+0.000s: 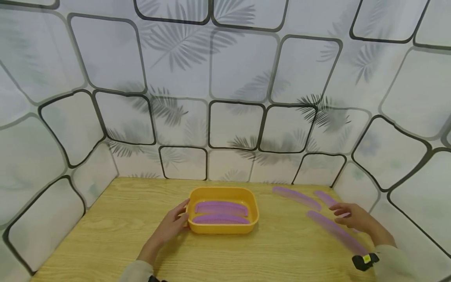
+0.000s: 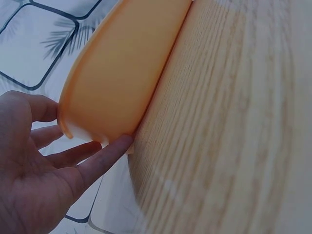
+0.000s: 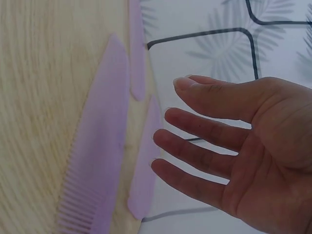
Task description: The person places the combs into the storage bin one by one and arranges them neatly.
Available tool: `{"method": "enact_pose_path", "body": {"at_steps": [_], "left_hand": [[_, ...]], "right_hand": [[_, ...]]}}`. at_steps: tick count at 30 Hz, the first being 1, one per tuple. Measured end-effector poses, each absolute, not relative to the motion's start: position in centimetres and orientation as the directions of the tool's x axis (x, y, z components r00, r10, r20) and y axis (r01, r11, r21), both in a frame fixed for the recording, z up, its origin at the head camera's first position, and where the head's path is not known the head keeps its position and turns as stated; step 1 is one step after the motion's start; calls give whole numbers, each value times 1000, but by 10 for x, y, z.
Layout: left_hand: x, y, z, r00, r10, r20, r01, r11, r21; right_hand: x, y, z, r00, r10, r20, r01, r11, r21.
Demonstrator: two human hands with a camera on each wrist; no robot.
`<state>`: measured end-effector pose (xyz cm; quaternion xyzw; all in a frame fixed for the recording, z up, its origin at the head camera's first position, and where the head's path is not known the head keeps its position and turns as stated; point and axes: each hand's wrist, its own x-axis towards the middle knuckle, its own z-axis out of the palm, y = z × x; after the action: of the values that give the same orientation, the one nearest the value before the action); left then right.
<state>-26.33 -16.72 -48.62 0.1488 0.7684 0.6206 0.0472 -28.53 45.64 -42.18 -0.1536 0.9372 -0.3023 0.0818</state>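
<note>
On desk [image 1: 116,227], middle: yellow tray [image 1: 222,229], upright
Tray contents: two purple combs [image 1: 221,219], lengthwise, one behind the other
Left hand [image 1: 171,223]: gripping tray's left end, thumb at rim, other fingers spread over end wall
Right hand [image 1: 354,216]: at desk's right side, fingers apart, loosely bent
Loose combs: three purple, right of tray, all slanted; far comb [image 1: 296,197], near comb [image 1: 336,232], right-hand comb [image 1: 324,197]
Right-hand comb: partly hidden behind right hand; contact cannot tell
Sleeve [image 1: 392,262]: pale, dark wristband [image 1: 360,263] with yellow patch beside it
Backdrop [image 1: 239,70]: whitish, rounded outlines, leaf prints
</note>
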Motion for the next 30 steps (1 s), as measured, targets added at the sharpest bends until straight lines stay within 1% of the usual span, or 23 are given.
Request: {"method": "enact_pose_path", "body": {"at_steps": [5,8,11,16,18,22,27,30], "left_hand": [[-263,-167,-486,-958,270,100,157,199,967],[-263,-166,-486,-962,257,89,143,197,970],[-263,-166,-486,-957,273,94,151,195,969],[-262,-166,-485,-956,277,99,156,193,969],[-261,-166,-484,-958,270,94,151,198,969],[-262,-167,-485,-959,269,90,149,207,967],[-262,-168,-486,-957,275,91,151,205,967],[-262,-168,-487,-956,278,92,152,204,967]], "right_hand": [[-283,465,-429,-941,-333,-67,-227,763,-605],[-284,470,-435,-934,-352,-54,-251,758,-602],[-284,475,-442,-928,-371,-41,-273,749,-604],[-285,481,-452,-924,-381,-14,-304,759,-576],[-285,481,-455,-929,-371,-5,-309,781,-543],[-284,479,-459,-945,-324,-34,-258,807,-531],[-283,475,-460,-965,-246,-92,-156,817,-555],[-283,474,-461,-971,-215,-106,-127,837,-533]]}}
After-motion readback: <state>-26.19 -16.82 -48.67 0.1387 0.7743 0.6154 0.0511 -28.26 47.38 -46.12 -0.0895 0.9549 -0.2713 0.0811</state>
